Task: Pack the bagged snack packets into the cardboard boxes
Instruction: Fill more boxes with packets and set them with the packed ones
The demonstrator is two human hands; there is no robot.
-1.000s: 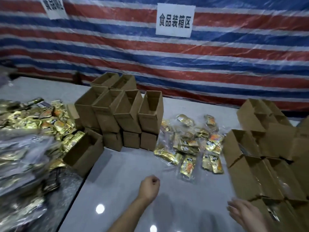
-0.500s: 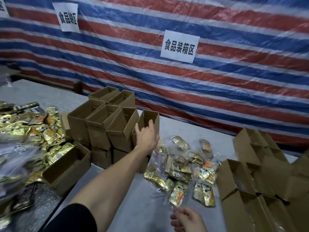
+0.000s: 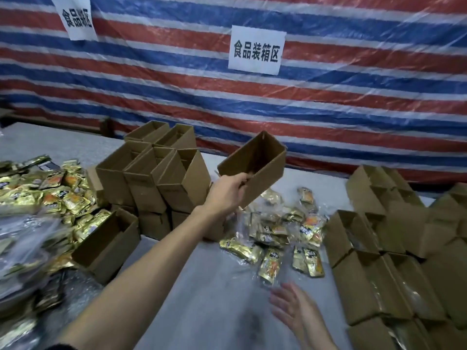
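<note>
The left hand grips a cardboard box by its near short end, fingers curled over the rim and thumb outside. The box is plain brown corrugated card, long and narrow. It is held in the air, tilted, with its open top turned toward the camera. The right hand hovers low over the table with its fingers spread and holding nothing; it is blurred.

Half a second earlier the left hand was only touching this box at the right end of the stack of empty boxes. Now the box is off the stack and raised above it, and the right hand has come further into view.

The bagged snack packets, shiny gold foil inside clear crinkled plastic, lie on the smooth grey table just below the lifted box, between the stack and the filled boxes crowded on the right. A loose heap of gold packets covers the left side, with one open box lying beside it. The outstretched left forearm hides part of the stack's lower row. Behind hangs a red, white and blue striped tarp carrying a paper sign.
</note>
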